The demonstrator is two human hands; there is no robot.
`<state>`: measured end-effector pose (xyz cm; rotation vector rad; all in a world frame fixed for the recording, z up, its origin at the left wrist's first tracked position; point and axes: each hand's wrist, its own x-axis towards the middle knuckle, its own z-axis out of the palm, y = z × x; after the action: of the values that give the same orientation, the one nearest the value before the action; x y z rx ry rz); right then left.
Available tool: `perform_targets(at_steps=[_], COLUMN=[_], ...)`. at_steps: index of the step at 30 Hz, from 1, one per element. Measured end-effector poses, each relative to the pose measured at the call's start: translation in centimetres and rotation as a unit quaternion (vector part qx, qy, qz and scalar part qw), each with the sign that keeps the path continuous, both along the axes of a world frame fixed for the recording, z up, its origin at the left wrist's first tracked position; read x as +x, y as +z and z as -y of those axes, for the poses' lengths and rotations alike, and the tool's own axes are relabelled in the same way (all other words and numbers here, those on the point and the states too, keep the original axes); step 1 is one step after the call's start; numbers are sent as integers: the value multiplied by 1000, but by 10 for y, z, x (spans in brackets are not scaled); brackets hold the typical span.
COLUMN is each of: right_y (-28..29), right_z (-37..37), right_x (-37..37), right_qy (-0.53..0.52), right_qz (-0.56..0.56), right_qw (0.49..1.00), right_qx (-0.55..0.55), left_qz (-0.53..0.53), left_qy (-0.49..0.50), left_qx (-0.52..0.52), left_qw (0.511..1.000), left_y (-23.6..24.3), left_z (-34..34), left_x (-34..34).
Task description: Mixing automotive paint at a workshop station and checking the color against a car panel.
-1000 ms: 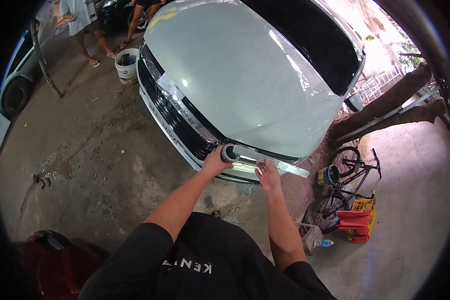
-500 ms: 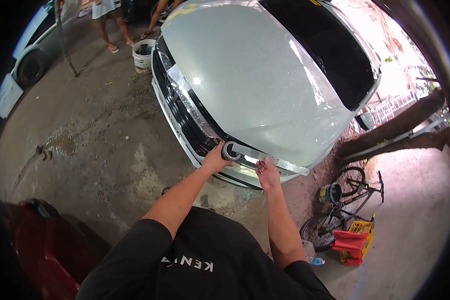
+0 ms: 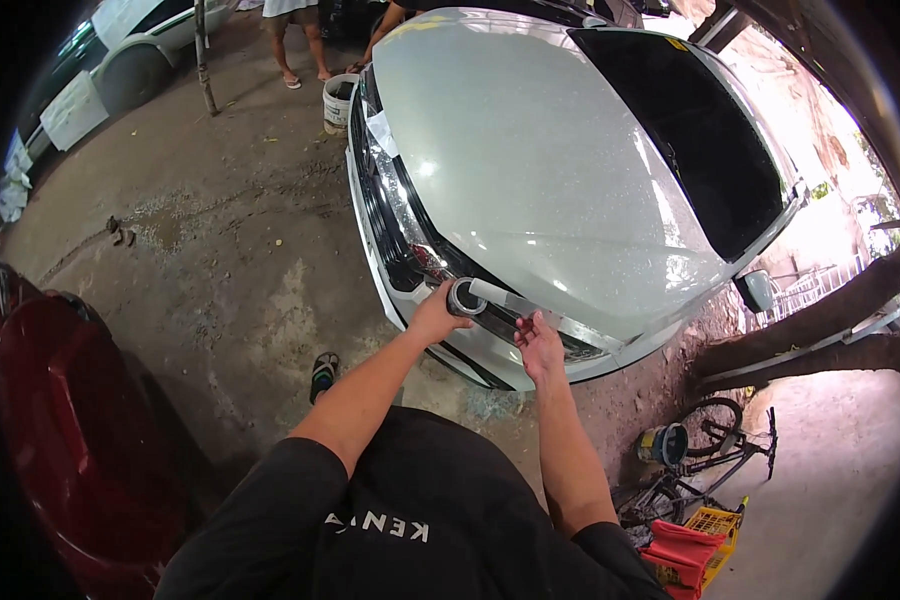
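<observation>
At the front corner of a pale, wet-looking car (image 3: pixel 540 160), my left hand (image 3: pixel 435 318) is wrapped around a roll of tape (image 3: pixel 466 297). A whitish, see-through strip of tape (image 3: pixel 580 332) stretches from the roll to the right, along the gap between hood and headlight. My right hand (image 3: pixel 540 348) is below the strip's middle, palm up, with curled fingertips at its lower edge. It seems to pinch the strip, though the contact is small. Beneath the strip is the headlight (image 3: pixel 582 350), partly hidden by my right hand and the tape.
A dark red car body (image 3: pixel 80 400) stands at the lower left. White bucket (image 3: pixel 338 104) and another person's legs (image 3: pixel 300 45) are by the car's far corner. On the right are wooden posts (image 3: pixel 800 310), a bicycle (image 3: pixel 715 480), a paint-stained bucket (image 3: pixel 662 444) and a yellow crate (image 3: pixel 715 525).
The view has swung, so the car sits farther right and my sandalled foot shows. The strip's far end now lies closer along the hood edge. Both hands keep nearly the same grip.
</observation>
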<state>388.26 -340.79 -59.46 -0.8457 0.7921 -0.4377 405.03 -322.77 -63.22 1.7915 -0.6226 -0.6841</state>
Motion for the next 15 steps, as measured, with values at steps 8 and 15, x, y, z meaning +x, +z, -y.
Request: perform_targets(at_steps=[8,15], right_y=[3,2], right_z=[19,32], right_x=[-17,-25], right_qy=[17,40], right_qz=[9,17], right_qw=[1000,998], right_qx=[-12,-34], left_qz=[2,17], left_qy=[39,51], left_qx=[-22,-35], left_qw=[999,998], left_y=[-4,-15], left_z=[17,31], left_x=[-31,-40])
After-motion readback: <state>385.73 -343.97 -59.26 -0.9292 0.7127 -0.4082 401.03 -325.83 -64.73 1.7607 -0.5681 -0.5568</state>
